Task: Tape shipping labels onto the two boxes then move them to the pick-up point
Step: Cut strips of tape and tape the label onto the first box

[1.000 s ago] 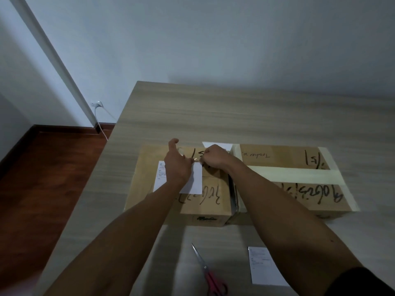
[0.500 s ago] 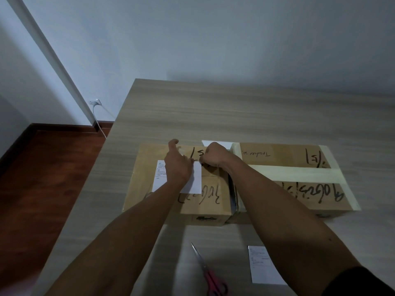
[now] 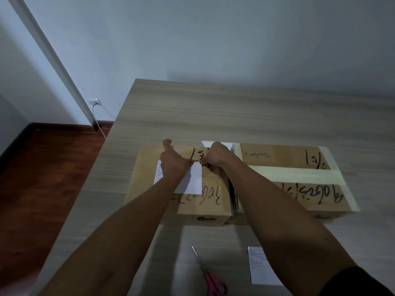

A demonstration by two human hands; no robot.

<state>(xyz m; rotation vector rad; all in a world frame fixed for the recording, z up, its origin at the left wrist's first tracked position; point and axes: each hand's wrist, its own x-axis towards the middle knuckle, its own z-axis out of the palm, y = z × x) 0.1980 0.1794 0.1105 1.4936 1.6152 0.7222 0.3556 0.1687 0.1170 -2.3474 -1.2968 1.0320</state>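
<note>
White label [image 3: 193,182] under both hands [image 3: 195,162]

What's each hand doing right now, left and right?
Left hand: rests on the label on the left box, fingers hidden; grip cannot be told.
Right hand: fingers curled, contents hidden; cannot be told.

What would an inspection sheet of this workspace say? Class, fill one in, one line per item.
Surface: wooden table, pushed to the wall.
Job's things: left box with label on top; right box beside it; second label near the table's front edge.
Clutter: pink-handled scissors.
Grippers: left hand on the label; right hand curled at its corner.
Cables: white cord from wall socket.
Surroundings: grey wall, reddish wood floor.
</note>
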